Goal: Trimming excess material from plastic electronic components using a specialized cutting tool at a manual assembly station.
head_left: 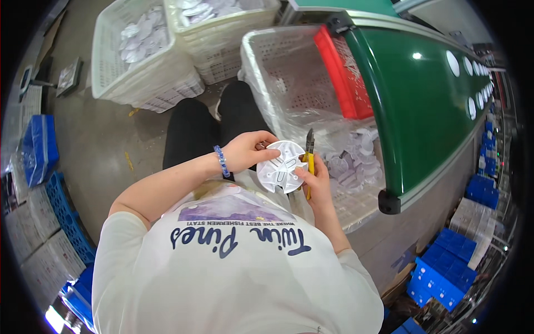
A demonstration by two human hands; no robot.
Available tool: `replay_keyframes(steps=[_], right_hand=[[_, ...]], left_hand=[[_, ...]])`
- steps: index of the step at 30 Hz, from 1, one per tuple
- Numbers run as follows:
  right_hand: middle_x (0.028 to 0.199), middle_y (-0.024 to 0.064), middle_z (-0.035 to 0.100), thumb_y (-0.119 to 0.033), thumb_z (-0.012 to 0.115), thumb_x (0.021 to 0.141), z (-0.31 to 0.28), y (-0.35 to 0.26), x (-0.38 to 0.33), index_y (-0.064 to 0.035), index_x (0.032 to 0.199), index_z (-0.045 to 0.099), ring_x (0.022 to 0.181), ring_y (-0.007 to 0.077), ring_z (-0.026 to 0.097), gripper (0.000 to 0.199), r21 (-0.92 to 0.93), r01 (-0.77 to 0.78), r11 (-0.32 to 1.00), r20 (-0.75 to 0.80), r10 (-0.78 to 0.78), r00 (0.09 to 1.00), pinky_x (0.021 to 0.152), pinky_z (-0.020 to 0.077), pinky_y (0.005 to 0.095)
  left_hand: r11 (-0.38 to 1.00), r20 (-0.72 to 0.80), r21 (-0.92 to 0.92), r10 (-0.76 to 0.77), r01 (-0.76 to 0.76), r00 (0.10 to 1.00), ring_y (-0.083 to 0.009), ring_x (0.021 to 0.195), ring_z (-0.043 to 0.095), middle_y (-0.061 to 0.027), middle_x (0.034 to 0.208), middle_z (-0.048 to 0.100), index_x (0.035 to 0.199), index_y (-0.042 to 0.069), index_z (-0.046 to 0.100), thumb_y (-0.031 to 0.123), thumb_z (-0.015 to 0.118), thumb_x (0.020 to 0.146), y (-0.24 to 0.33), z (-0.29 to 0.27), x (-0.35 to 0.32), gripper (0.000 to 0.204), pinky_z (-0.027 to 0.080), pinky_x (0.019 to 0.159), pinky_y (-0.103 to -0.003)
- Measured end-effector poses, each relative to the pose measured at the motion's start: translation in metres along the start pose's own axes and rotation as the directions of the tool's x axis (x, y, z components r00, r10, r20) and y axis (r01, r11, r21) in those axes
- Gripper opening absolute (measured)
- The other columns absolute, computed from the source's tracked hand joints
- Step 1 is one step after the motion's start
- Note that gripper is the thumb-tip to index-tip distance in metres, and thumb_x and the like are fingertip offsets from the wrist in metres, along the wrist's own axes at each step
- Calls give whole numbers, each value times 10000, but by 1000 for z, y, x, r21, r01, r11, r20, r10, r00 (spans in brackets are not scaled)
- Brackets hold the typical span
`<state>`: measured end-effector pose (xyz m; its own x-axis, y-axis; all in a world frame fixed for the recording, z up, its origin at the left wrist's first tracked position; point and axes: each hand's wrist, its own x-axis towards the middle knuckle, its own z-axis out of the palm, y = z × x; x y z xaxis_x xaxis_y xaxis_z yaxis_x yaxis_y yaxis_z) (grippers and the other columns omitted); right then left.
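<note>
My left hand (pixel 248 151), with a blue bead bracelet on its wrist, grips the left rim of a round white plastic disc (pixel 283 167) with raised ribs on its face. My right hand (pixel 315 181) steadies the disc's right edge and holds a pair of yellow-handled cutting pliers (pixel 309 151), jaws pointing up just past the disc's rim. Both hands are held over my lap, in front of my white printed shirt.
A white lattice crate (pixel 261 72) lined with clear plastic stands before me, holding several white discs (pixel 356 158) and a red crate (pixel 342 72). A green conveyor (pixel 428 94) carries more discs at the right. Other white crates (pixel 144 55) stand on the floor; blue boxes (pixel 450 267) lie at lower right.
</note>
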<state>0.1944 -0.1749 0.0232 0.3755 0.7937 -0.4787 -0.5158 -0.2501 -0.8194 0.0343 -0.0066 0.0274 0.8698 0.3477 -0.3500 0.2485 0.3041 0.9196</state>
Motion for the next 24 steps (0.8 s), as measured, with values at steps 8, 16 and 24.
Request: replay_keyframes(steps=[8,16,24], right_hand=[[1053,54,538,-50,656,747,24,-10,18,-9,1265,446,951,110,517,560,-163,-67,984,98,83,992,796,428,255],[991,77,539,-100,691,618,65,-59,-1,-150,1242,525,936,268,513,648,-891,450,-59,450,-249,857,814,382,388],[984,59,535,-109,670,645,82,-69,4,-142,1201,553,940,241,508,569,-864,438,-248,480,-149,864,785,376,396]], left_hand=[[994,-182,-81,-87,73,979,-94,769,572,-52,926,625,1173,-24,521,205,582,870,-32,-29,-22,385,471,689,-237],[994,-188,-106,-48,28,981,-87,776,559,-44,962,613,1283,12,438,122,516,892,-23,-23,-30,414,461,681,-241],[990,-208,94,125,-107,970,-103,879,552,-64,1026,598,1317,24,412,131,451,934,-34,-21,-33,400,469,749,-257]])
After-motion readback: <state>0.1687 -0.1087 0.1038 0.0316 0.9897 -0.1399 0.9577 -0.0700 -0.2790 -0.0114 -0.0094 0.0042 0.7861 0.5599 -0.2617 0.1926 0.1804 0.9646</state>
